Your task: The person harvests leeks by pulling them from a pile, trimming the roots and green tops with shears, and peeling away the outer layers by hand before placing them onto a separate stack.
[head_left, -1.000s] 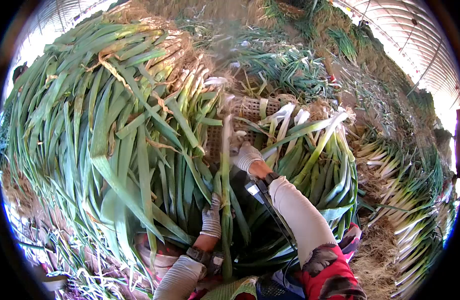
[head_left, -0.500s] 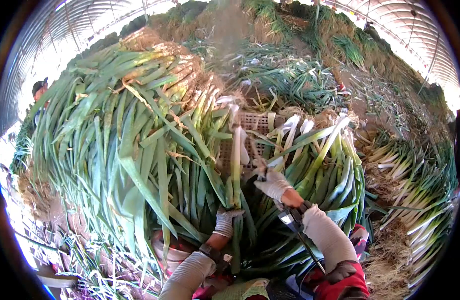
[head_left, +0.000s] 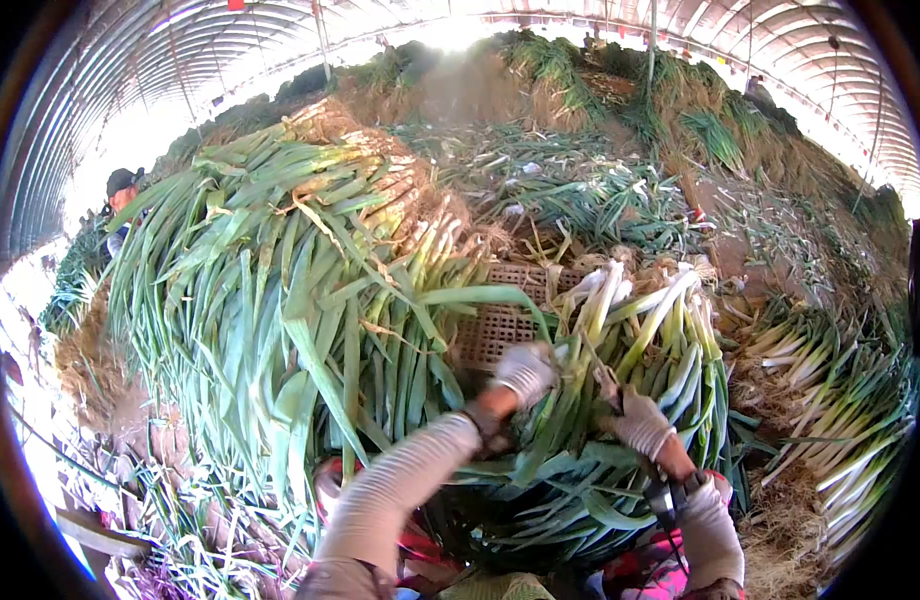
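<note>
My left hand (head_left: pixel 525 375), in a pale glove and slightly blurred, is closed at the left edge of the right-hand leek bundle (head_left: pixel 670 350). A leek with a long arching leaf (head_left: pixel 490 295) runs to its fingers. My right hand (head_left: pixel 642 425), also gloved, is closed around a small knife-like tool (head_left: pixel 608 382) pointing up over the same bundle. Its exact shape is hard to make out. White stems and roots in that bundle face away from me. A large heap of untrimmed leeks (head_left: pixel 270 270) fills the left side.
A brown plastic crate (head_left: pixel 490 335) with a perforated wall shows between heap and bundle. More leeks (head_left: pixel 840 400) lie in rows at the right. Loose leaves (head_left: pixel 600 195) cover the ground beyond. Another person (head_left: pixel 123 200) is at the far left.
My left hand has moved up and right from the heap's lower edge to the bundle. The upright leek is gone from between them. My right hand has shifted right and down with the tool.
</note>
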Demonstrator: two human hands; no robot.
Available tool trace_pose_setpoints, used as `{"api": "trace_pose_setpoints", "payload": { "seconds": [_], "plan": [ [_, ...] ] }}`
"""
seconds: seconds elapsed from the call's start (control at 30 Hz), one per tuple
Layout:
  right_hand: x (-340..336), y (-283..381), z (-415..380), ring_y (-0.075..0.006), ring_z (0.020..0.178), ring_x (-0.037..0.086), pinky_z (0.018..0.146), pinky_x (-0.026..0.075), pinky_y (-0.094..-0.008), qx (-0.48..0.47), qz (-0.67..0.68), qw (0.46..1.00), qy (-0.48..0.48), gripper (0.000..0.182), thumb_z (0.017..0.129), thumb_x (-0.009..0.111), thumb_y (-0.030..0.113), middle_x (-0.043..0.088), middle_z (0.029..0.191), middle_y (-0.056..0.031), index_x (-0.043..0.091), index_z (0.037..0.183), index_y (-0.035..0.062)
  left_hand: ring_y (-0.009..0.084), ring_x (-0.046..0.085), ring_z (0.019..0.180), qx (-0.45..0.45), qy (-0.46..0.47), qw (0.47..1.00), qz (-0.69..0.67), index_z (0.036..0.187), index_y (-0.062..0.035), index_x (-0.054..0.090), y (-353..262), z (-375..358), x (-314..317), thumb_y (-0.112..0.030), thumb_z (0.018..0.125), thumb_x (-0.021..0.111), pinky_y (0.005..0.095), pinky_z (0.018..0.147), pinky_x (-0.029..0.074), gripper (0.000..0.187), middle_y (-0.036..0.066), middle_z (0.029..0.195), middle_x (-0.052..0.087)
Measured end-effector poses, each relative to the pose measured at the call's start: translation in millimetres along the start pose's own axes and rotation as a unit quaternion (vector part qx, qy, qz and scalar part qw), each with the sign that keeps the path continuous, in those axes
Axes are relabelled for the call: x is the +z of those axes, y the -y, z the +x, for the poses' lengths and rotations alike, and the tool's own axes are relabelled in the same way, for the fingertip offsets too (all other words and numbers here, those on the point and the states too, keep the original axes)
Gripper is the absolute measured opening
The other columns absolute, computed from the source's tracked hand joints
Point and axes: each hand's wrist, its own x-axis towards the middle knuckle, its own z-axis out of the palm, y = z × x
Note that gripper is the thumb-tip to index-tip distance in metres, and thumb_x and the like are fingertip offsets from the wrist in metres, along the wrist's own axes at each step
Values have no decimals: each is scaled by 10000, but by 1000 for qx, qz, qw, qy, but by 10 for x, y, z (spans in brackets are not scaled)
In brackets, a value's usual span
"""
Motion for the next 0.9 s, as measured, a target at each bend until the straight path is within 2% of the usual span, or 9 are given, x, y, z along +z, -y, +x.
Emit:
{"api": "trace_pose_setpoints", "payload": {
  "seconds": [0.07, 0.2, 0.23, 0.3, 0.37, 0.5, 0.63, 0.73, 0.9],
  "plan": [
    [-251, 309, -130, -423, 818, 615, 727, 503, -433, 146, 91, 981, 89, 603, 751, 681, 361, 618, 932, -287, 415, 1107, -47, 264, 614, 845, -12, -162, 959, 230, 1031, -114, 627, 292, 105, -809, -362, 670, 719, 374, 749, 509, 448, 118, 914, 637],
    [-89, 872, -100, -382, 792, 631, 686, 505, -423, -96, 222, 965, 102, 571, 748, 714, 309, 620, 846, -227, 410, 1084, -38, 379, 398, 1205, -94, -277, 766, 573, 1357, -82, 388, 1305, 200, -2285, -457, 558, 804, 583, 961, 309, 976, 207, 1319, 423],
    [-6, 1024, -65, -364, 796, 631, 685, 508, -414, -238, 253, 930, 121, 570, 752, 714, 307, 617, 865, -218, 413, 1091, -38, 402, 350, 1263, -216, -277, 765, 541, 1413, -89, 280, 1245, -13, -2530, -479, 546, 818, 611, 989, 276, 1093, 193, 1406, 331],
    [93, 1209, 137, -350, 847, 623, 729, 504, -397, -120, 250, 951, 137, 586, 759, 712, 309, 604, 927, -223, 414, 1119, -43, 428, 331, 1273, -383, -107, 835, 381, 1465, -93, 71, 1140, -293, -2944, -462, 616, 808, 604, 943, 374, 1184, 168, 1470, 204],
    [-223, 1483, 393, -326, 923, 594, 821, 477, -364, 35, 281, 946, 158, 620, 764, 715, 316, 575, 1021, -233, 421, 1165, -55, 376, 424, 1238, -371, -132, 841, 370, 1448, -76, 149, 1131, -458, -2881, -378, 679, 774, 485, 955, 434, 1036, 186, 1447, 269],
    [425, 1746, 590, -300, 905, 578, 820, 468, -353, -113, 337, 916, 184, 596, 760, 720, 317, 600, 1002, -196, 447, 1134, -58, 351, 631, 946, -310, -142, 866, 365, 1270, -36, 457, 1496, -381, -2862, -295, 773, 677, 403, 817, 522, 602, 215, 1021, 637],
    [263, 1754, 564, -254, 765, 591, 711, 500, -356, -51, 270, 956, 108, 562, 788, 699, 336, 613, 850, -138, 453, 1122, -43, 360, 640, 850, -214, -159, 908, 323, 1131, -41, 574, 1394, -618, -2759, -143, 750, 602, 421, 766, 522, 396, 217, 882, 652],
    [202, 1476, 619, -188, 614, 554, 533, 480, -319, 44, 409, 894, 177, 577, 787, 710, 333, 595, 780, -107, 463, 1152, -40, 354, 646, 820, -105, -140, 923, 343, 1030, -86, 638, 1060, -1158, -2308, -121, 803, 504, 429, 733, 528, 267, 206, 854, 657],
    [435, 1319, 330, -224, 901, 560, 813, 451, -334, 55, 372, 916, 140, 607, 778, 713, 328, 610, 979, -176, 470, 1158, -78, 398, 641, 843, -203, 122, 930, 281, 1135, 32, 401, 155, -2183, -1329, -59, 744, 595, 465, 697, 533, 446, 285, 947, 598]
  ]
}}
